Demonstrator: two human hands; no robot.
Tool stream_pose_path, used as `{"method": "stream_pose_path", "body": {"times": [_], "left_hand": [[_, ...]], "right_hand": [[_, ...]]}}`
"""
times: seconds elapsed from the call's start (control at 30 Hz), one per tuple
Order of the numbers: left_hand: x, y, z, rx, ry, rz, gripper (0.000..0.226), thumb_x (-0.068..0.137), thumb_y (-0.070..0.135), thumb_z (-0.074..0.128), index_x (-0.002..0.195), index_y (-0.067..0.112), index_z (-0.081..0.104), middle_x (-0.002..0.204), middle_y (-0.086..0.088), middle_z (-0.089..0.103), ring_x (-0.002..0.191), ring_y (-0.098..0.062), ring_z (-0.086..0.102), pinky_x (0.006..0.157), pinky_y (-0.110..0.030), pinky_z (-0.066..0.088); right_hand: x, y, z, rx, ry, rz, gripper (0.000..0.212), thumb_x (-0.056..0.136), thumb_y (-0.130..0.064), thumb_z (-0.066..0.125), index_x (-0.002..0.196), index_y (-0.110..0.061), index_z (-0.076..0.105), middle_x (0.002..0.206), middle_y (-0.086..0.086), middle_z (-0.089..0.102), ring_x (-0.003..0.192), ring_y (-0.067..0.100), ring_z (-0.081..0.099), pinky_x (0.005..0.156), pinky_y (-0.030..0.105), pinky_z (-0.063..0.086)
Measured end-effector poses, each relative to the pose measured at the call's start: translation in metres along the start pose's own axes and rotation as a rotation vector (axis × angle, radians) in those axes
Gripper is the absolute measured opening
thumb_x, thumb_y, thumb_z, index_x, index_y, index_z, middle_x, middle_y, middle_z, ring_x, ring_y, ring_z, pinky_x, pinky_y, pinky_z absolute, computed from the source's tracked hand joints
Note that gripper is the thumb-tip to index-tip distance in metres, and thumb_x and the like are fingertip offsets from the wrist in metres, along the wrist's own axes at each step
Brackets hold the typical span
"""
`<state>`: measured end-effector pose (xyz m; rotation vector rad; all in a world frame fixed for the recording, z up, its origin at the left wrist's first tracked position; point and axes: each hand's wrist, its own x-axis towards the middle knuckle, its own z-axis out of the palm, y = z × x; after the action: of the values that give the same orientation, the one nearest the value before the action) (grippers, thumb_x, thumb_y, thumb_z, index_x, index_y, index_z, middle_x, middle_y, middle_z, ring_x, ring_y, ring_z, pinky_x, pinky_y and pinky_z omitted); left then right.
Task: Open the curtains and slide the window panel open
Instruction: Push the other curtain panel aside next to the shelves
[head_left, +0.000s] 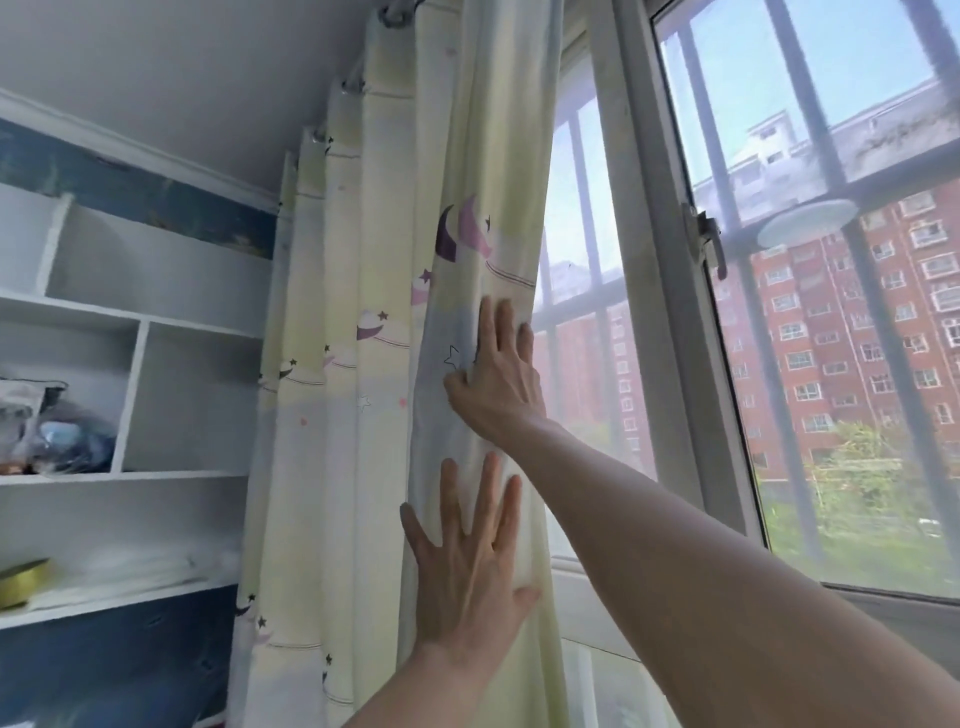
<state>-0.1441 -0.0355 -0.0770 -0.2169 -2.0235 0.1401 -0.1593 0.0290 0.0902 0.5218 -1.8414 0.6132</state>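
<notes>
A pale yellow curtain (374, 364) printed with moons and stars hangs bunched in folds at the left of the window. My right hand (496, 374) lies flat against its right edge, fingers apart, pressing the cloth. Below it, my left hand (470, 566) is spread flat on the same fold. Neither hand grips the fabric. To the right, the white-framed window panel (670, 312) is uncovered, with a latch handle (707, 240) on its frame. Metal bars stand outside the glass.
White wall shelves (140, 395) stand to the left of the curtain, holding bags and a gold roll of tape (23, 582). The window sill (893, 603) runs along the lower right. Red brick buildings and trees show through the glass.
</notes>
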Motion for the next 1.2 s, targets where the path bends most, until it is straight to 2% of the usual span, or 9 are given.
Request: {"method": "stream_pose_path", "body": {"times": [0.07, 0.13, 0.2, 0.47, 0.7, 0.83, 0.93, 1.03, 1.2], "left_hand": [[0.004, -0.008, 0.011, 0.009, 0.012, 0.017, 0.093, 0.072, 0.038, 0.073, 0.148, 0.013, 0.025, 0.162, -0.013, 0.012, 0.143, -0.047, 0.016, 0.096, -0.079, 0.029], [0.009, -0.018, 0.020, 0.000, 0.074, 0.000, 0.060, 0.085, 0.013, 0.037, 0.145, 0.009, 0.035, 0.160, -0.016, 0.015, 0.141, -0.047, 0.022, 0.091, -0.078, 0.035], [0.014, -0.033, 0.036, -0.017, 0.086, -0.017, 0.067, 0.083, 0.008, 0.011, 0.146, 0.006, 0.034, 0.159, -0.018, 0.017, 0.141, -0.045, 0.026, 0.090, -0.077, 0.038], [0.052, -0.139, 0.130, -0.042, 0.335, 0.077, 0.061, 0.088, -0.021, 0.001, 0.144, -0.012, 0.025, 0.153, -0.029, 0.026, 0.142, -0.037, 0.028, 0.108, -0.039, 0.041], [0.059, -0.285, 0.220, -0.026, 0.241, 0.031, 0.063, 0.088, -0.015, -0.007, 0.145, -0.012, 0.020, 0.153, -0.032, 0.020, 0.142, -0.042, 0.024, 0.113, -0.043, 0.035], [0.059, -0.333, 0.245, -0.057, 0.217, 0.024, 0.057, 0.088, -0.012, 0.024, 0.144, -0.011, 0.014, 0.154, -0.033, 0.011, 0.143, -0.044, 0.019, 0.115, -0.048, 0.028], [0.057, -0.326, 0.242, -0.140, 0.153, -0.076, 0.062, 0.092, 0.018, 0.029, 0.150, 0.000, 0.016, 0.159, -0.025, 0.008, 0.146, -0.043, 0.010, 0.112, -0.064, 0.023], [0.059, -0.309, 0.242, -0.146, 0.131, -0.069, 0.078, 0.092, 0.058, 0.021, 0.152, 0.009, 0.012, 0.160, -0.021, 0.006, 0.146, -0.045, 0.004, 0.107, -0.072, 0.017], [0.068, -0.290, 0.244, -0.120, 0.084, 0.006, 0.100, 0.081, 0.077, 0.030, 0.152, 0.010, 0.008, 0.161, -0.018, 0.003, 0.146, -0.044, 0.001, 0.104, -0.074, 0.017]], "right_hand": [[0.004, -0.001, 0.013, 0.029, 0.005, 0.007, 0.077, 0.092, -0.029, 0.045, 0.152, -0.022, -0.003, 0.162, -0.001, -0.004, 0.146, 0.038, -0.003, 0.107, 0.058, 0.034], [0.010, -0.001, 0.027, 0.031, -0.001, -0.003, 0.074, 0.093, -0.025, 0.041, 0.152, -0.024, -0.003, 0.162, -0.003, -0.004, 0.147, 0.038, -0.005, 0.109, 0.059, 0.031], [0.018, -0.005, 0.046, 0.007, 0.023, -0.043, 0.073, 0.093, -0.024, 0.041, 0.152, -0.024, -0.001, 0.161, -0.006, -0.001, 0.147, 0.037, -0.008, 0.109, 0.062, 0.028], [0.058, -0.037, 0.140, -0.168, -0.040, -0.072, 0.071, 0.095, -0.021, 0.037, 0.154, -0.025, -0.003, 0.162, -0.012, -0.005, 0.145, 0.037, -0.016, 0.114, 0.063, 0.010], [0.102, -0.083, 0.308, -0.212, -0.179, -0.037, 0.072, 0.091, -0.018, 0.038, 0.154, -0.025, 0.005, 0.161, -0.014, -0.001, 0.145, 0.038, -0.019, 0.113, 0.063, 0.010], [0.120, -0.092, 0.357, -0.297, -0.223, -0.062, 0.066, 0.095, -0.033, 0.036, 0.153, -0.030, 0.005, 0.162, -0.010, -0.009, 0.145, 0.036, -0.020, 0.113, 0.063, 0.005], [0.116, -0.085, 0.363, -0.360, -0.135, -0.063, 0.063, 0.094, -0.056, 0.027, 0.152, -0.034, 0.014, 0.163, 0.000, -0.013, 0.144, 0.037, -0.021, 0.113, 0.064, -0.001], [0.106, -0.076, 0.358, -0.286, -0.011, 0.016, 0.088, 0.080, -0.080, 0.031, 0.152, -0.037, 0.004, 0.162, 0.004, -0.015, 0.144, 0.037, -0.021, 0.112, 0.065, -0.005], [0.110, -0.055, 0.344, -0.218, 0.067, 0.111, 0.111, 0.066, -0.089, 0.040, 0.151, -0.037, -0.008, 0.162, 0.004, -0.017, 0.145, 0.038, -0.016, 0.110, 0.068, 0.004]]}}
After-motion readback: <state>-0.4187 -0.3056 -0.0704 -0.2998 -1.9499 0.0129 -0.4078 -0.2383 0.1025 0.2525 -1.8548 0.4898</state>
